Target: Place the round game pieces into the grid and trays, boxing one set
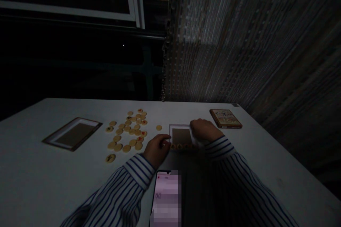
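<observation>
In the head view a small open box [182, 135] with white inner walls lies in front of me, its floor brown. A row of several round xiangqi pieces [179, 146] stands along its near side. My left hand [157, 149] grips the box's left edge with curled fingers and thumb. Over its right edge my right hand [205, 130] is closed, the fingertips hidden from me. Left of the box many loose xiangqi pieces [127, 128] are scattered, some showing red or black characters. One lone piece [159, 127] lies between them and the box.
On the white table [87, 173] a second shallow box part [75, 134] lies at the left. A printed box [226, 118] sits at the back right. Between my forearms is a lit phone [166, 198]. A bead curtain [213, 42] hangs behind the table; the room is dim.
</observation>
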Motion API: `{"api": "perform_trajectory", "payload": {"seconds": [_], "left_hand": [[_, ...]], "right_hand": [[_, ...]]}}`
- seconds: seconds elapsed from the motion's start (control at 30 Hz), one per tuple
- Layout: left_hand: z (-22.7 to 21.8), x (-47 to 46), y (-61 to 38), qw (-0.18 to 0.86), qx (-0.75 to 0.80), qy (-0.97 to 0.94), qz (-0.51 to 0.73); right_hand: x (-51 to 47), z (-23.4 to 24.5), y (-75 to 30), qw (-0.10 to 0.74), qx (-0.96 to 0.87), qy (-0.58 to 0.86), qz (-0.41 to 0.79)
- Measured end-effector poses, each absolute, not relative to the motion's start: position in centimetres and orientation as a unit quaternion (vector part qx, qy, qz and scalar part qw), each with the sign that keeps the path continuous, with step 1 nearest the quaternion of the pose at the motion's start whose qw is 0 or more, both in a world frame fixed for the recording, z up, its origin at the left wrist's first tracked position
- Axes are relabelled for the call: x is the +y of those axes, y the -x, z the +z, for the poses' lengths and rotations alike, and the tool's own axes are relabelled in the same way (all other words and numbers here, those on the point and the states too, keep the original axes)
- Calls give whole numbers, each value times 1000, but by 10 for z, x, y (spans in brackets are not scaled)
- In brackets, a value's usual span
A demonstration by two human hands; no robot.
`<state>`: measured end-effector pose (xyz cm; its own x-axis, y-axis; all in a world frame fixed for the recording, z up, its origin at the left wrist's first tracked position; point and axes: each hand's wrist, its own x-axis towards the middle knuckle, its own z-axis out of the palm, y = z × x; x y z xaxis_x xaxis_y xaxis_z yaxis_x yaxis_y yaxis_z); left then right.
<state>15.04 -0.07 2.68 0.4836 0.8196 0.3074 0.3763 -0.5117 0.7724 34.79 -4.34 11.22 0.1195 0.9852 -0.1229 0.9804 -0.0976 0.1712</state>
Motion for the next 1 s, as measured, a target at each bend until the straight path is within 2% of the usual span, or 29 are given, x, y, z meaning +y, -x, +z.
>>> {"api": "perform_trajectory", "payload": {"seconds": [0.33,0.6,0.8,1.0], "left_hand": [[35,2,-147,321,387,-783,367],[60,8,-120,290,414,-766,398],[74,18,-84,193,436,-787,391],[64,26,-59,124,387,-824,395]], "right_hand": [[-47,130,-338,90,655,-749,39],[-57,152,-322,-9,692,-721,43],[-61,163,-306,-58,714,-696,59],[-64,161,-283,-87,739,-664,69]]}}
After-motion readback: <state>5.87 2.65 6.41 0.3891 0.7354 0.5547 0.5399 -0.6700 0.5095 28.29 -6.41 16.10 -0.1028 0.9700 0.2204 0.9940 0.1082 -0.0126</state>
